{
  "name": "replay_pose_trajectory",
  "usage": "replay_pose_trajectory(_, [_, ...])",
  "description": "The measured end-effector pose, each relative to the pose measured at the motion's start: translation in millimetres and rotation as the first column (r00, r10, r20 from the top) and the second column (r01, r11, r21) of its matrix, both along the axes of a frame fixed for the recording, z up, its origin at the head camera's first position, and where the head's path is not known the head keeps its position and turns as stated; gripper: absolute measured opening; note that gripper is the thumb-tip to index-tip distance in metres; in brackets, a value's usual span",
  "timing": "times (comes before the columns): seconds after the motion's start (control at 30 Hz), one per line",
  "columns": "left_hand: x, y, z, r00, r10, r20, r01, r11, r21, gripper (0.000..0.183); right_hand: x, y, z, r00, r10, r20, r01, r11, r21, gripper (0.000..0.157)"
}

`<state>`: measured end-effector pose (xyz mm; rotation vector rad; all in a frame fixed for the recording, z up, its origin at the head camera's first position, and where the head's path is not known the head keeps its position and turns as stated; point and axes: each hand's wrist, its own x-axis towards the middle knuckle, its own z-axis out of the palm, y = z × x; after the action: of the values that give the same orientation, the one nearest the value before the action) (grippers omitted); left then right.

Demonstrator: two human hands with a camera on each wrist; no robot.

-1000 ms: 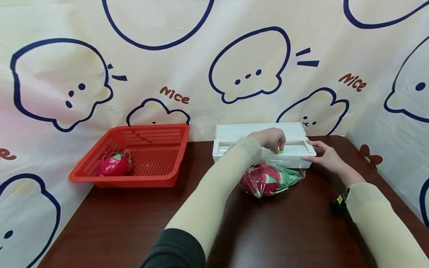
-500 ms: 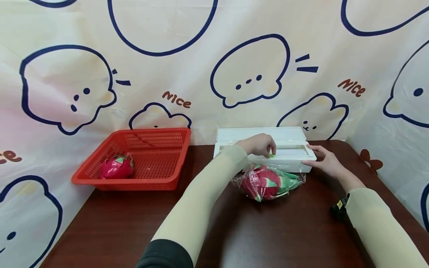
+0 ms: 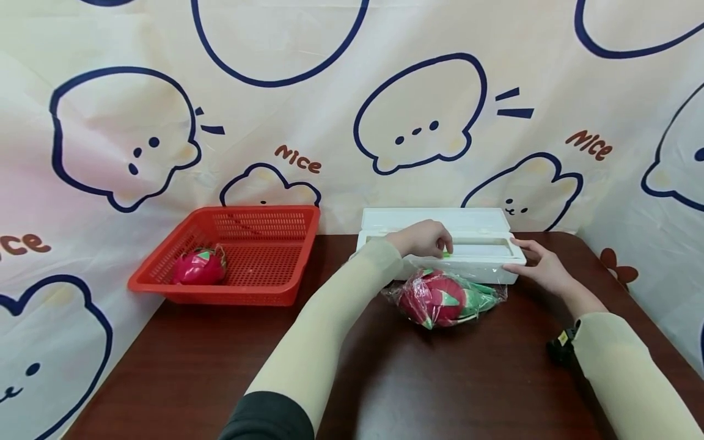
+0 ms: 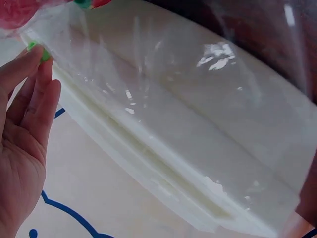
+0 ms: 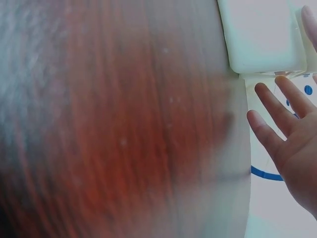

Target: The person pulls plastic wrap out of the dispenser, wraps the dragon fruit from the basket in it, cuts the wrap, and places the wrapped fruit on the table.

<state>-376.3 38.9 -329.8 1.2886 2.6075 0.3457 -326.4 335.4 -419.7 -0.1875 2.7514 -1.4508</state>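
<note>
In the head view, a white cling film dispenser (image 3: 495, 274) lies at the back of the table with its lid (image 3: 434, 217) raised. My left hand (image 3: 422, 238) pinches a small green slide cutter (image 4: 45, 53) on the dispenser's front edge. My right hand (image 3: 541, 264) holds the dispenser's right end, thumb at the front and a finger on top; its other fingers are spread in the right wrist view. Clear cling film (image 4: 218, 57) drapes over the dispenser's front in the left wrist view. Just in front lies a pink-and-green dragon fruit (image 3: 440, 299) wrapped in film.
To the left stands a red plastic basket (image 3: 264, 296) with another dragon fruit (image 3: 199, 267) inside. All of it rests on a dark brown table (image 3: 451, 385). A patterned cloth (image 3: 308, 49) hangs right behind the dispenser and along the sides.
My left hand has slid left along the dispenser with the green cutter, then stayed about there. My right hand keeps hold of the right end. The head view has shifted slightly.
</note>
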Motion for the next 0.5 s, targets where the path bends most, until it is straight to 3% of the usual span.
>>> replay_pose_trajectory(0.5, [3.1,-15,0.3,1.000,-0.006,-0.030,0.006,1.000,-0.015,0.017,0.6,1,1.2,1.000,0.001,0.009,-0.001,1.000,-0.003,0.090])
